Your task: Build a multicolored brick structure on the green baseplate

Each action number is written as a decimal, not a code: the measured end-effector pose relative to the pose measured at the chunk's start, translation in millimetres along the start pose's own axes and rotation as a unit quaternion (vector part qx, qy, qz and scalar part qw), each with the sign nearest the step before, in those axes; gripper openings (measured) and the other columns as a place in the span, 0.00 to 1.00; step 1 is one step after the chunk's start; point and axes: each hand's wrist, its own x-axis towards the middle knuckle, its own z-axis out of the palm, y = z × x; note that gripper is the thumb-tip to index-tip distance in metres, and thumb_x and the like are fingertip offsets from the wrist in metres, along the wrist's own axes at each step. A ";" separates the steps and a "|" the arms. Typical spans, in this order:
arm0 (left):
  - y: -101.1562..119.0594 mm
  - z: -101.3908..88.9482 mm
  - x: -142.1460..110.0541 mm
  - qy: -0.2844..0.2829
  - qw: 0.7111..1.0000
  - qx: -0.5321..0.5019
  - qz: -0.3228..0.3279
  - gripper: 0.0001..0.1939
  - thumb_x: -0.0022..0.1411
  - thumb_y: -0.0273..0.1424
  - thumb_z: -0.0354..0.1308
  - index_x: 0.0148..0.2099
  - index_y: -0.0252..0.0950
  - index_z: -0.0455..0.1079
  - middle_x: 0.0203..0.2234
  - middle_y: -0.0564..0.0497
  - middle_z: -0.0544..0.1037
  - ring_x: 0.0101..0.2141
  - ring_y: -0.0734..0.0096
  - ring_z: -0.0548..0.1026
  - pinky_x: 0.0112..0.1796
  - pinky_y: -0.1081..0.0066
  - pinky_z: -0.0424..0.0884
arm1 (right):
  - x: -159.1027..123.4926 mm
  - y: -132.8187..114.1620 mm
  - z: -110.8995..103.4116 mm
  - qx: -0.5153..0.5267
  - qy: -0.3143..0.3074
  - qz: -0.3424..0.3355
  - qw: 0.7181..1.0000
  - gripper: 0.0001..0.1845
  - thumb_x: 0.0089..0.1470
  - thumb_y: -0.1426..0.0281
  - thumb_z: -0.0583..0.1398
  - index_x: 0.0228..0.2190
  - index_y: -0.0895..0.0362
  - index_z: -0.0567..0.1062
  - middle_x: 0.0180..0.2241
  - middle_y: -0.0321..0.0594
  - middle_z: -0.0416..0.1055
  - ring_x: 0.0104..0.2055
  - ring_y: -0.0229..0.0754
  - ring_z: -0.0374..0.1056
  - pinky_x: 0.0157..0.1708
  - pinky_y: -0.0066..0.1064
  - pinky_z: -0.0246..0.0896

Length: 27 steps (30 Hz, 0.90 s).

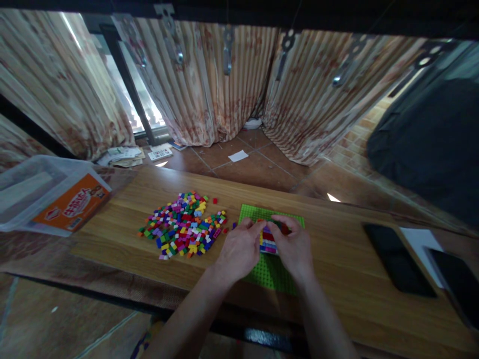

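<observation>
A green studded baseplate (275,280) lies on the wooden table, with a small build of toy bricks (268,243) on it in stripes of red, white, blue and purple. My left hand (239,252) is closed at the build's left side, its fingertips by an orange brick near the top. From the right, my right hand (295,247) closes on the build, thumb and index finger bent over its upper edge. Fingers hide the upper part of the build, so any single loose brick between them cannot be made out. Left of the plate spreads a pile of loose toy bricks (187,227).
A clear plastic bin (52,174) with an orange label stands at the table's left end. On the right lie a black tablet (396,259), white paper (421,244) and another dark flat device (458,281). A dark bar with metal hooks (228,50) crosses the top.
</observation>
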 end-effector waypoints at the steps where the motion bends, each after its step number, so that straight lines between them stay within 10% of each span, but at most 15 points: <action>1: 0.0 0.1 -0.1 0.001 1.000 -0.001 0.001 0.21 0.67 0.23 0.45 0.59 0.38 0.67 0.40 0.47 0.73 0.37 0.66 0.75 0.41 0.66 0.73 | -0.1 -0.3 0.8 -0.002 0.002 0.001 1.000 0.18 0.50 0.58 0.60 0.37 0.57 0.80 0.39 0.47 0.76 0.41 0.49 0.70 0.45 0.43 0.63; 18: 0.3 0.9 0.2 0.016 1.000 -0.014 -0.006 0.20 0.66 0.22 0.46 0.55 0.38 0.70 0.38 0.47 0.74 0.36 0.66 0.76 0.41 0.66 0.74 | 0.4 3.1 9.6 0.024 -0.002 0.033 0.999 0.18 0.50 0.58 0.60 0.36 0.57 0.81 0.38 0.47 0.79 0.40 0.51 0.72 0.43 0.45 0.65; 27: -0.4 -5.1 2.0 0.097 0.989 -0.110 -0.015 0.16 0.65 0.23 0.51 0.52 0.37 0.72 0.43 0.47 0.78 0.43 0.65 0.76 0.47 0.65 0.73 | 1.4 6.8 -9.0 0.213 -0.002 0.102 0.972 0.24 0.51 0.50 0.62 0.37 0.57 0.81 0.34 0.42 0.80 0.34 0.45 0.74 0.35 0.36 0.68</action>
